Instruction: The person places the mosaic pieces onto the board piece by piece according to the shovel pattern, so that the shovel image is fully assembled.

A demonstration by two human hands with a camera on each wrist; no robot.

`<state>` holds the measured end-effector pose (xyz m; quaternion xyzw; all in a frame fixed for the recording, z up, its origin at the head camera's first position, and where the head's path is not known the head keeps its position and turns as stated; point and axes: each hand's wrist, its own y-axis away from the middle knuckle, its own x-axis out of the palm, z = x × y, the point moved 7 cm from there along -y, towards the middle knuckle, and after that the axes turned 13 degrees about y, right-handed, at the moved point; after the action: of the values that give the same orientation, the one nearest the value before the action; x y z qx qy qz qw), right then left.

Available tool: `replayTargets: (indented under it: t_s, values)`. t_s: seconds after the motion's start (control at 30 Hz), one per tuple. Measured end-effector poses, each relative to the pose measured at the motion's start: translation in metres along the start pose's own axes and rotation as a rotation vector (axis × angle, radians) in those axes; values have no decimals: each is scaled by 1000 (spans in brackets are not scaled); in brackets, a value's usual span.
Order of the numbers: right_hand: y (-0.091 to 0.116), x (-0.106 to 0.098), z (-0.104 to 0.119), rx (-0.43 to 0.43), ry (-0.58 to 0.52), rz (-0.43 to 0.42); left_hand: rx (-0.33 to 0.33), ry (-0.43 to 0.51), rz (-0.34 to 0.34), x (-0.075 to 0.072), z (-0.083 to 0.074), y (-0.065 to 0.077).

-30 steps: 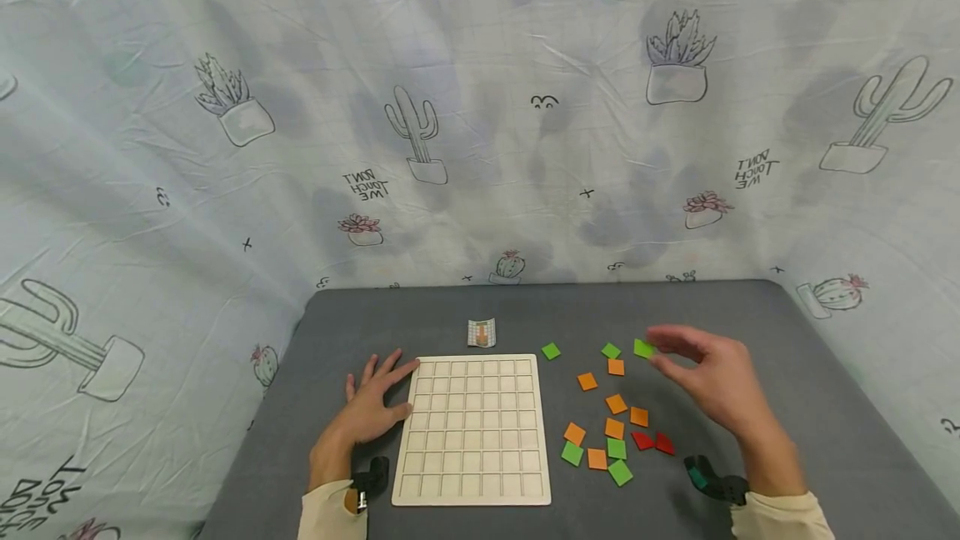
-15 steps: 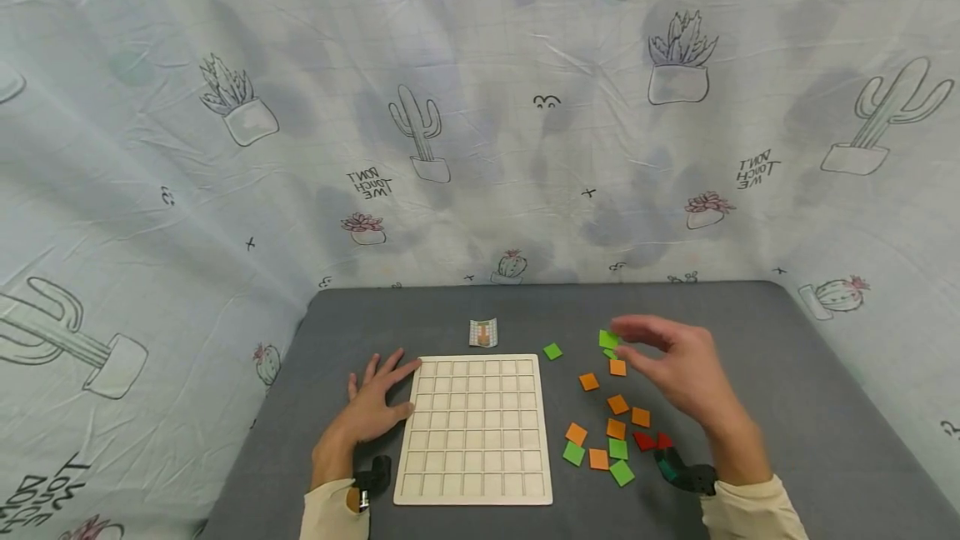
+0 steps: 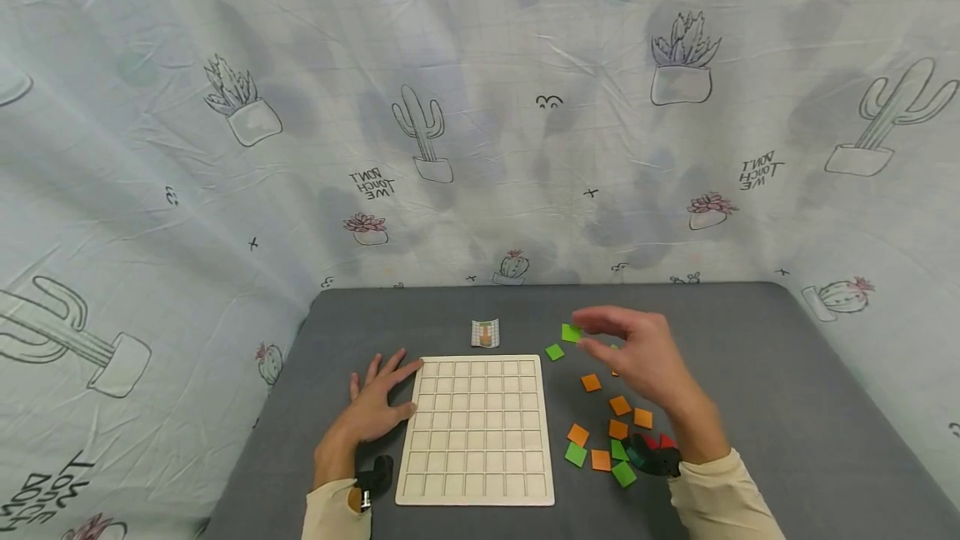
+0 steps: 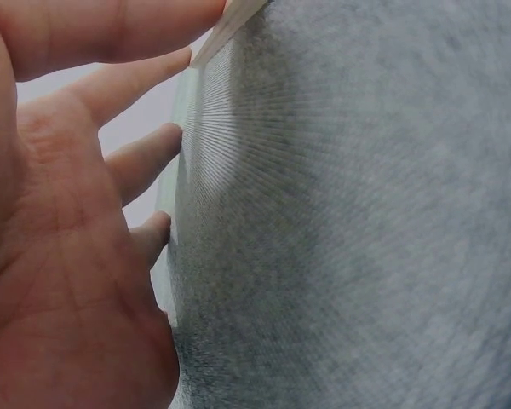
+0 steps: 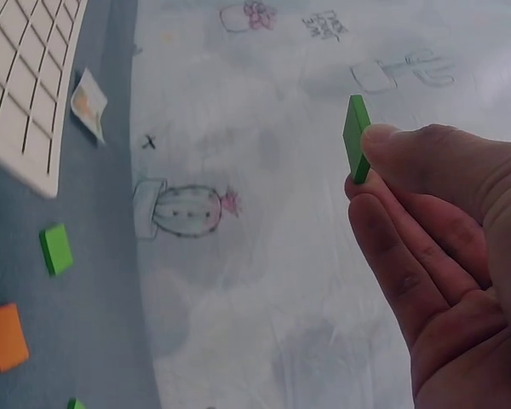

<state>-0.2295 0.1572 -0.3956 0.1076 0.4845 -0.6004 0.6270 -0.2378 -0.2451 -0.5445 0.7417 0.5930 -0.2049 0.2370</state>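
Note:
Between thumb and fingers, my right hand (image 3: pixel 633 348) pinches a square green tile (image 3: pixel 572 332), raised over the table right of the board's far corner. In the right wrist view the held tile (image 5: pixel 355 139) is seen nearly edge-on at the fingertips. My left hand (image 3: pixel 375 407) lies at the left edge of a pale wooden board (image 3: pixel 472 430) with a grid of square recesses, fingers spread, thumb and index finger at its rim. The left wrist view shows the left palm (image 4: pixel 68 221) and its straight fingers beside the grey surface.
Right of the board lie several orange tiles (image 3: pixel 591 382), several green tiles (image 3: pixel 624 474) and red pieces (image 3: pixel 667 441), some partly behind the right wrist's camera. A small printed card (image 3: pixel 485 333) sits beyond the board on the grey table (image 3: pixel 405 315). A patterned curtain (image 3: pixel 480 148) hangs behind.
My right hand has moved left across the table with the green tile pinched, from the far right of the loose tiles toward the board. The left hand has stayed at the board's edge.

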Motion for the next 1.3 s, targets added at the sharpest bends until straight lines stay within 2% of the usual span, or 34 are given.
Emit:
replayTargets:
  t_s: [0.47,0.93,1.13,1.3]
  values:
    - [-26,32,23,-33,-112,86,-10,15,3,0,1,0]
    - [-49,58,44,-83,-147,110,7,26,11,0,-2,-1]
    - [-52,81,47,-63,-165,145,2,30,8,0,-2,0]
    - [-51,104,48,-62,-188,206,-1,25,4,-1,-1,1]
